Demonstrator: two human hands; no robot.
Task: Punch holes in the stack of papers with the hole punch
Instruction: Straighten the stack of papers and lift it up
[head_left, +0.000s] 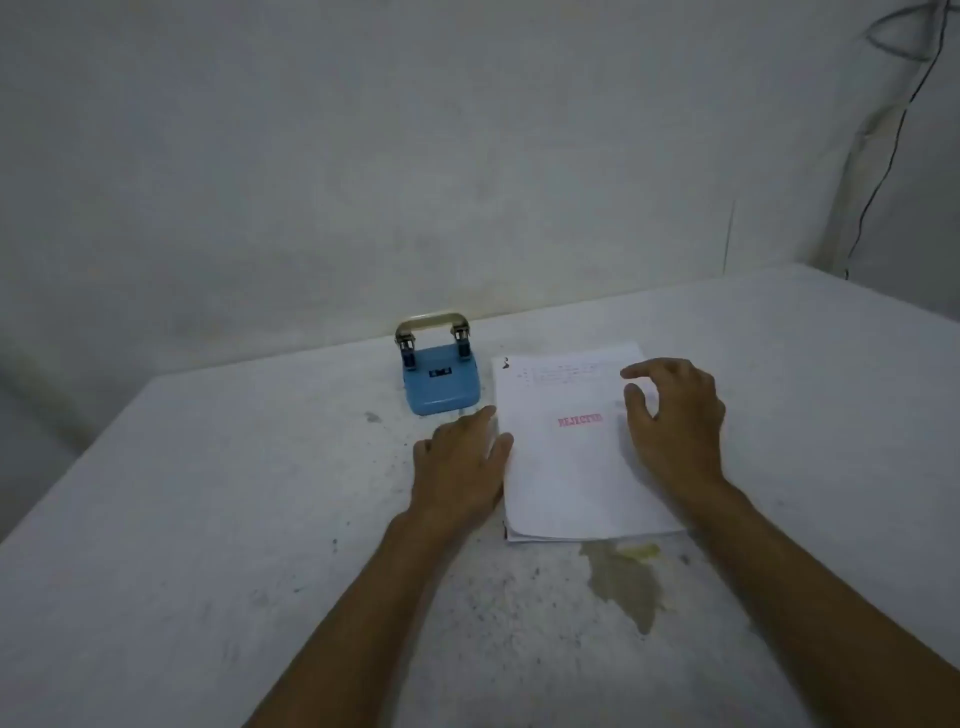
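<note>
small writing at top of stack of papers (571, 447): too tiny to read | right hand (675, 415): covers the stack's right edge | both arms: cut off at bottom | black wire (893, 150): cut off at top

Worn tabletop against a bare wall

A pale, speckled tabletop (208, 519) filled the lower view, carrying a grey-green stain (623, 582) at about 5 o'clock from centre and dark flecks scattered across its middle. A scuffed whitish wall (363, 156) rose behind it, and a thin black cable (893, 145) trailed down the wall at 2 o'clock.
</note>
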